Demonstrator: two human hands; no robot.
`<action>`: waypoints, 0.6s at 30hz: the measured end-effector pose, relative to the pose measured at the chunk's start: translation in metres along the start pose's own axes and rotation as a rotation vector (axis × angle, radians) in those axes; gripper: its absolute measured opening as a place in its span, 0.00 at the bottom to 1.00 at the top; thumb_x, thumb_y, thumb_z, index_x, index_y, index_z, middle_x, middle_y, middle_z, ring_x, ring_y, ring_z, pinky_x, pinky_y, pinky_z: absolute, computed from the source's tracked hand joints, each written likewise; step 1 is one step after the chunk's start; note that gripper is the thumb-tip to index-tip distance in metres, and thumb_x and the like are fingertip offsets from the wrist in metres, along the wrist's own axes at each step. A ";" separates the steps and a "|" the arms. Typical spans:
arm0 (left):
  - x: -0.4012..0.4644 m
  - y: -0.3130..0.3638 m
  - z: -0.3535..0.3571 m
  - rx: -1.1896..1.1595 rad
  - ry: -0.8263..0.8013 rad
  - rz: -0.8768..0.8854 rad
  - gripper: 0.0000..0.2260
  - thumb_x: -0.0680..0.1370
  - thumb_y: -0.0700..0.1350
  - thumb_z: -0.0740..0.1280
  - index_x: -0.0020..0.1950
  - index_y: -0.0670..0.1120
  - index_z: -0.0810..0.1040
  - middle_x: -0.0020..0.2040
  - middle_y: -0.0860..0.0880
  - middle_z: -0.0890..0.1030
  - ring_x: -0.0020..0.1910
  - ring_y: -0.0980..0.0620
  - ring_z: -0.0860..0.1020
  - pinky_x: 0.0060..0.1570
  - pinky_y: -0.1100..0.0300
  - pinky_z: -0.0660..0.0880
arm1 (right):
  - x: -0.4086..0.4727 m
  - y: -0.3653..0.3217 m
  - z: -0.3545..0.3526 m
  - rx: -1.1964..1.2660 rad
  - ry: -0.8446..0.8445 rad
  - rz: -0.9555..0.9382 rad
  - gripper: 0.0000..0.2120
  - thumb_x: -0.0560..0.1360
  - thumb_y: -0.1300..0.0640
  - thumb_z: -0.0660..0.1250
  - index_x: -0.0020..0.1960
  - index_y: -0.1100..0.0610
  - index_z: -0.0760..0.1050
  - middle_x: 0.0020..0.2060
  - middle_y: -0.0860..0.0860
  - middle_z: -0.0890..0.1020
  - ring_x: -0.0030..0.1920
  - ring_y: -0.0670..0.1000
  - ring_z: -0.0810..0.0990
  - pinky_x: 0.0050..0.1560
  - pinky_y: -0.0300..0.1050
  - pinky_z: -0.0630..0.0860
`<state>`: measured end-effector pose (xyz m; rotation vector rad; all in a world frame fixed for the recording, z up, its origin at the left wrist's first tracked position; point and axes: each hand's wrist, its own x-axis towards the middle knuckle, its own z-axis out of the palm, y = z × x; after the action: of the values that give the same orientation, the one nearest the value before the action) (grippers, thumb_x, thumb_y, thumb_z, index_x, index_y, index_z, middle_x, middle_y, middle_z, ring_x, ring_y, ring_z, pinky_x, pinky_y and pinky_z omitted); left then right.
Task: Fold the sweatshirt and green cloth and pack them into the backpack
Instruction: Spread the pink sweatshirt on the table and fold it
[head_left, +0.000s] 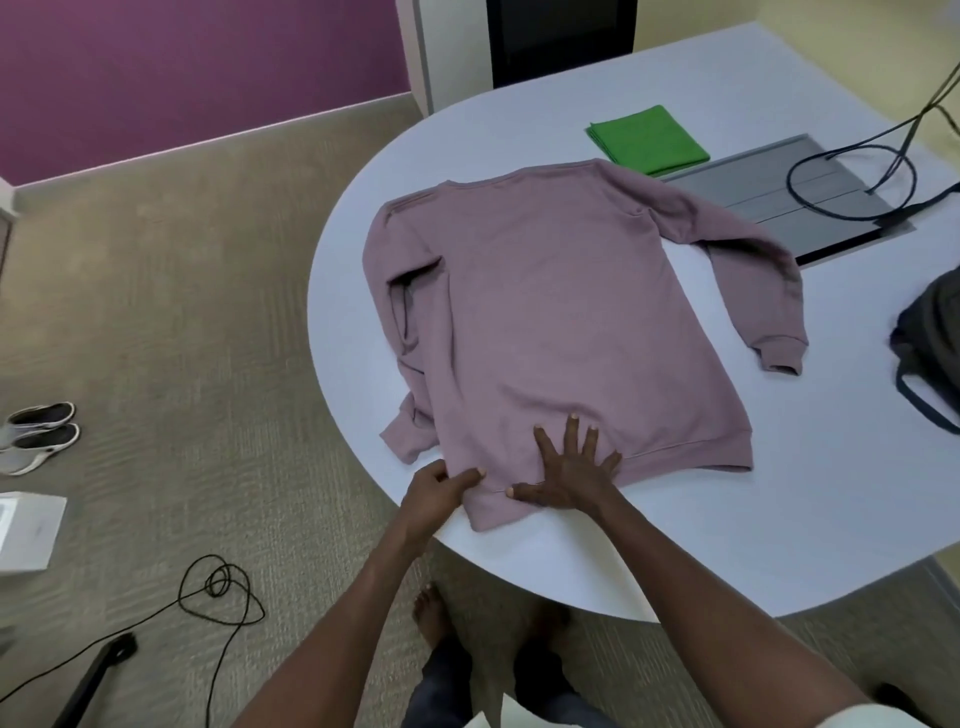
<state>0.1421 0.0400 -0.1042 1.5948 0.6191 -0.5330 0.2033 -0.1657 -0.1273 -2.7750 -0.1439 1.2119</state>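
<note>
A mauve sweatshirt (545, 312) lies spread flat on the white table (727, 493), hem toward me and collar away. Its left sleeve is bunched along the body; its right sleeve bends down to the right. My left hand (436, 491) pinches the hem's near left corner. My right hand (569, 470) presses flat on the hem beside it, fingers spread. A folded green cloth (648, 139) rests beyond the collar. The dark backpack (932, 332) sits at the table's right edge, partly cut off by the frame.
A grey panel (810, 200) with black cables (852, 176) lies at the back right of the table. On the carpet to the left are shoes (39, 434), a white box (26, 530) and a looped black cord (218, 587). My bare feet stand under the near edge.
</note>
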 end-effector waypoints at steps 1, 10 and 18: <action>0.001 0.005 0.001 -0.223 -0.060 -0.065 0.16 0.76 0.52 0.70 0.60 0.46 0.80 0.53 0.49 0.85 0.54 0.49 0.82 0.59 0.49 0.78 | -0.002 -0.005 -0.003 0.039 -0.018 0.020 0.54 0.66 0.20 0.57 0.79 0.43 0.35 0.76 0.58 0.28 0.76 0.67 0.31 0.67 0.79 0.39; 0.006 0.009 0.010 -0.743 -0.184 -0.220 0.09 0.80 0.41 0.67 0.57 0.39 0.79 0.55 0.39 0.83 0.52 0.45 0.82 0.48 0.54 0.82 | -0.005 -0.014 -0.007 0.201 -0.062 0.088 0.43 0.73 0.25 0.51 0.80 0.43 0.38 0.76 0.55 0.28 0.76 0.65 0.29 0.68 0.79 0.40; 0.012 0.004 0.004 -0.291 -0.146 -0.153 0.25 0.68 0.48 0.80 0.60 0.40 0.78 0.52 0.44 0.84 0.48 0.48 0.84 0.47 0.56 0.81 | -0.002 -0.024 0.002 0.131 -0.081 0.122 0.54 0.74 0.45 0.71 0.78 0.45 0.29 0.72 0.60 0.22 0.72 0.68 0.23 0.65 0.81 0.38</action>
<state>0.1536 0.0363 -0.1098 1.2303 0.6783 -0.6360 0.1990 -0.1419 -0.1238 -2.6573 0.0960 1.3118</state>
